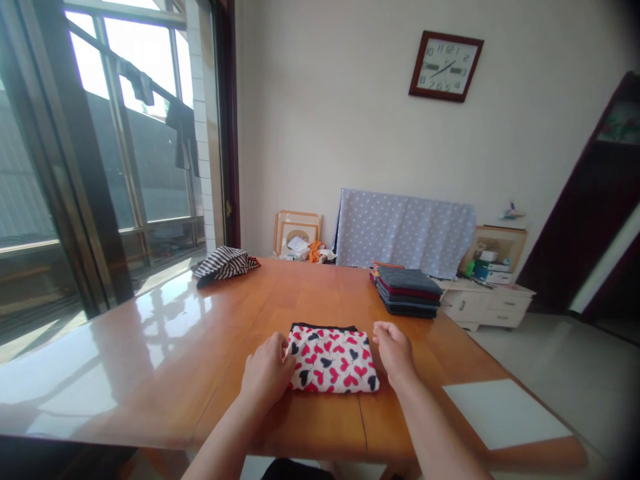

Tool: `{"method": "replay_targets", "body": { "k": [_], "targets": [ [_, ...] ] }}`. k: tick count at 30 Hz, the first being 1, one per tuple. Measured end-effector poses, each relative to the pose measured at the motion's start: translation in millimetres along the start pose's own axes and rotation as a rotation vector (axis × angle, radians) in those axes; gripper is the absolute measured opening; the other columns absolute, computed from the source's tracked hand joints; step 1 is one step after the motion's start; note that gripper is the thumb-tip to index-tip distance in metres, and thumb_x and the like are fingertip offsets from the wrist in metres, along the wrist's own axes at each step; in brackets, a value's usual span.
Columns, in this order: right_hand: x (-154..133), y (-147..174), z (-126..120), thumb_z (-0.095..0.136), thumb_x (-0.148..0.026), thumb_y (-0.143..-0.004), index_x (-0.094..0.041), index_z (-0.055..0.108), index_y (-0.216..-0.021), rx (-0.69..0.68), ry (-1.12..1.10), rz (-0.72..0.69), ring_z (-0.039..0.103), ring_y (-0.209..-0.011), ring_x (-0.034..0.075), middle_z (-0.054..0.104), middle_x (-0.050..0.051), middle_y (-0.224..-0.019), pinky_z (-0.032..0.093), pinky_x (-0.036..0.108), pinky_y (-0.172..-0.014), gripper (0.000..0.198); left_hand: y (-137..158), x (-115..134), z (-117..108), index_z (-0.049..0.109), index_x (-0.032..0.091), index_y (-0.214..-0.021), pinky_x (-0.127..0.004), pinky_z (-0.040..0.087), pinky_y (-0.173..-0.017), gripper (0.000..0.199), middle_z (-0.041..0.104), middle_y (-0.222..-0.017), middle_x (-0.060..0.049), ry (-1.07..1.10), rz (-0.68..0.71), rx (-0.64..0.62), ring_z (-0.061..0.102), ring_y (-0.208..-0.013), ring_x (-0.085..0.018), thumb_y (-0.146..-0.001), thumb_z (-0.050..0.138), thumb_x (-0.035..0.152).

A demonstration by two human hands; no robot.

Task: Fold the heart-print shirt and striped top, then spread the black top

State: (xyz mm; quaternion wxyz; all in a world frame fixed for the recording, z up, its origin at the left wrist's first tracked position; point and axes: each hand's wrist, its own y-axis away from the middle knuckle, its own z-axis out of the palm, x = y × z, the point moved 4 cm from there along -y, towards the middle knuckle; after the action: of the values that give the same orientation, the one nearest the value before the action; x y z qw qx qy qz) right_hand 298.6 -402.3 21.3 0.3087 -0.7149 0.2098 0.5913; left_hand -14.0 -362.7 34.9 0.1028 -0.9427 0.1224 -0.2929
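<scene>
Glossy wooden table bears heart-print cloth, near edge; striped bundle, far left; folded-cloth stack, far right; white sheet, near right.

Folded cloth lies on the surface, toward its front edge; left hand at its left side, right hand just beside its right. Garment stack stands beyond, to the right; loose garment at far left. Sheet at near right corner. Cabinet behind, right.
</scene>
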Motion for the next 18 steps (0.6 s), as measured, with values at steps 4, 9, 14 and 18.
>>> {"method": "replay_targets", "body": {
  "k": [4,9,14,18],
  "targets": [
    [11,-15,-1,0.057,-0.049,-0.078,-0.017,0.070,-0.097,-0.127,0.092,0.030,0.068,-0.087,0.023,0.075,0.010,-0.101,0.049,0.028,-0.071,0.040,-18,26,-3,0.059,0.021,-0.099,-0.033,0.038,-0.081,0.014,0.067,-0.106,-0.009,-0.071,0.167,0.100,0.060,-0.099,-0.024,-0.091,0.048,0.024],
    [15,-19,18,0.062,-0.046,-0.072,-0.016,0.067,-0.073,-0.283,0.162,0.071,0.060,-0.067,0.018,0.070,0.003,-0.070,0.042,0.026,-0.059,0.030,-45,50,13,0.064,0.022,-0.108,-0.037,0.037,-0.086,0.027,0.068,-0.113,-0.010,-0.144,0.259,-0.023,0.059,-0.107,-0.027,-0.096,0.040,0.026],
    [16,-20,29,0.064,-0.033,-0.067,-0.018,0.064,-0.071,-0.328,0.207,0.070,0.054,-0.061,0.015,0.063,-0.002,-0.063,0.036,0.024,-0.055,0.016,-65,41,34,0.068,0.022,-0.107,-0.044,0.038,-0.088,0.031,0.069,-0.111,-0.013,-0.236,0.228,-0.121,0.059,-0.107,-0.032,-0.095,0.043,0.035],
    [9,-22,31,0.059,-0.030,-0.072,-0.020,0.060,-0.070,-0.295,0.224,0.006,0.054,-0.068,0.015,0.063,-0.003,-0.069,0.038,0.023,-0.061,0.010,-71,33,34,0.070,0.023,-0.097,-0.046,0.037,-0.089,0.031,0.068,-0.105,-0.012,-0.259,0.217,-0.071,0.058,-0.103,-0.031,-0.093,0.044,0.040]
  ]
}}
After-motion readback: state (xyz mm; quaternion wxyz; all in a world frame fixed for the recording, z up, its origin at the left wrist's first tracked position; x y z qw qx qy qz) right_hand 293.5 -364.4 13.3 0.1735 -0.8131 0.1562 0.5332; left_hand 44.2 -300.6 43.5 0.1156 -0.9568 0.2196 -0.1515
